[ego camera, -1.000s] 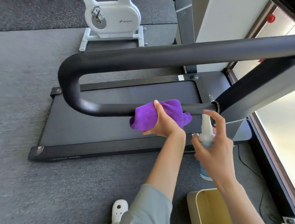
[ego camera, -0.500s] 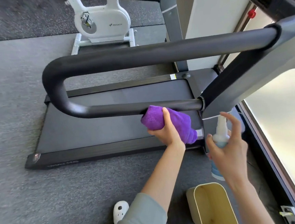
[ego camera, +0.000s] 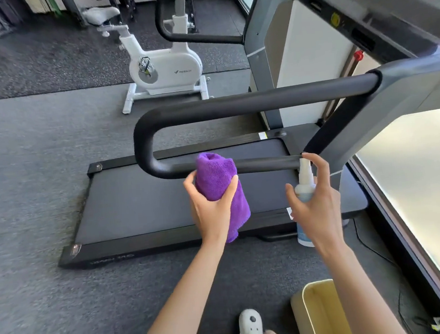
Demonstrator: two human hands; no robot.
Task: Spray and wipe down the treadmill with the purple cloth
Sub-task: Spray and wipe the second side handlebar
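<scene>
Roughly at the near rail of the treadmill now. Left hand wraps the cloth — thumb one side, fingers the other, clamped round the bunched middle. Top of the cloth overlaps the rail in this view; contact likely, cannot confirm. A loose tail hangs below the palm.

Right hand curled round the bottle, forefinger up over the nozzle, which sits just below the rail's right end near the upright.

Handling, as judged:
- cloth: soft, light, plush pile; conforms to a round bar. Best held as it is, by the bunched middle, so it can cup the rail. The dangling tail may drag.
- bottle: small, light, smooth plastic, probably slippery if wet. Grip at the body, finger free for the pump.
- rail: stiff, matte, rounded — should bear firm wiping pressure.

Nearby: white bike behind, cream bin by the feet, cable on the floor at right.
</scene>
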